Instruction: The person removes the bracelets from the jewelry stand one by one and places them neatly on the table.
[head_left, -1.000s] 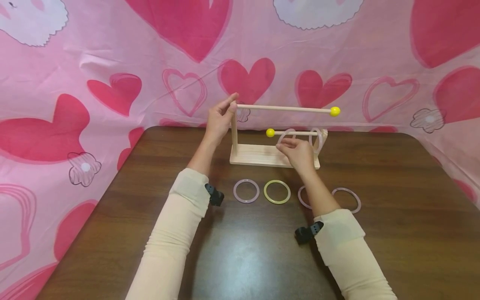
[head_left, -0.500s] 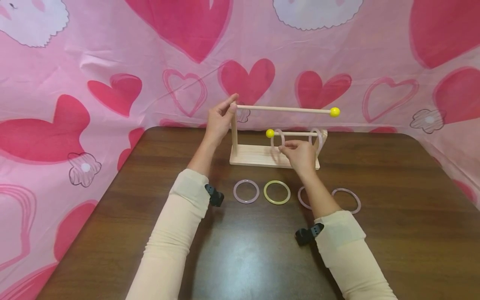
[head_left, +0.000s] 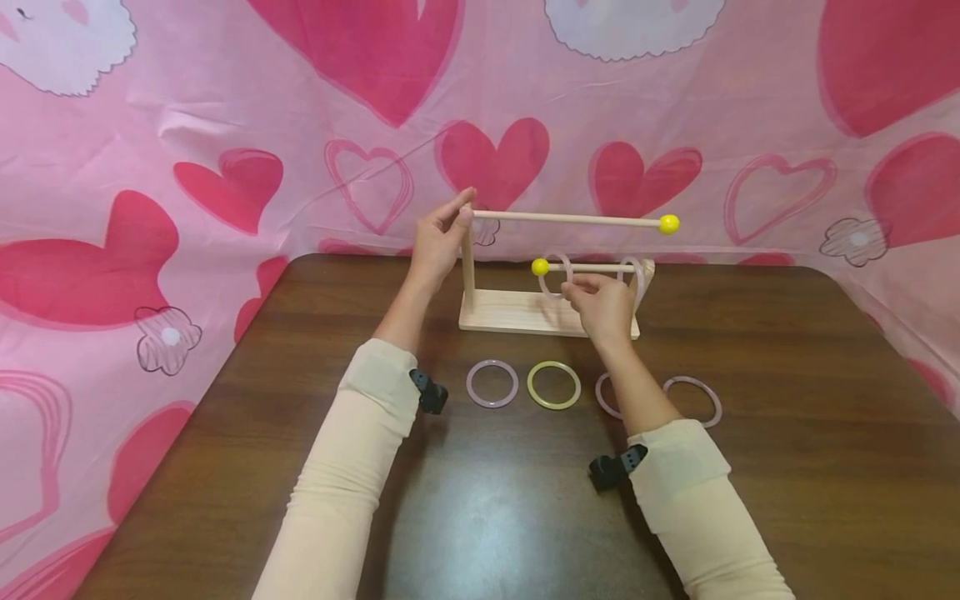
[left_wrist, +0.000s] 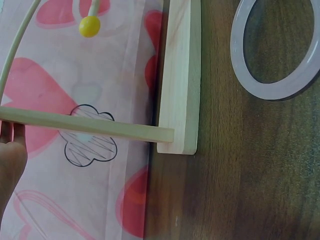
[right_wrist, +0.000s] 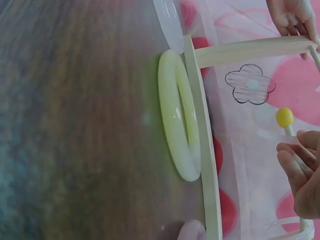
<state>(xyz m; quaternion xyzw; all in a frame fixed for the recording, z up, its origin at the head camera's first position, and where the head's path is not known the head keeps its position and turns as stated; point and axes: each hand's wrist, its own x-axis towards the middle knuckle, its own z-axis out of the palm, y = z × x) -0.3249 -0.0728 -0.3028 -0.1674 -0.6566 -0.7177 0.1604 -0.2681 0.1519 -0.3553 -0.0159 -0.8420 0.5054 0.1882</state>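
Left hand (head_left: 438, 246): I'm gripping the wooden stand (head_left: 510, 310) atop its left post (head_left: 468, 262) | Right hand (head_left: 602, 310): I'm pinching a pale pink ring (head_left: 556, 255) by the lower rod's (head_left: 596, 267) yellow ball (head_left: 540, 267); threaded or not, can't tell | another pale ring (head_left: 642, 283) hangs at that rod's right end | yellow ring (head_left: 554, 407) lies nearer, on the table (head_left: 480, 500)

A pink cloth (head_left: 570, 92) hangs beyond the desk's (head_left: 795, 483) far edge and spreads past its left and right edges. Solid red hearts (head_left: 491, 158) and outlined hearts (head_left: 782, 196) cover it. One scribbled flower (head_left: 168, 339) shows beside the left edge, another just past the rounded far right corner. Pale glare (head_left: 480, 508) lies toward the near edge.
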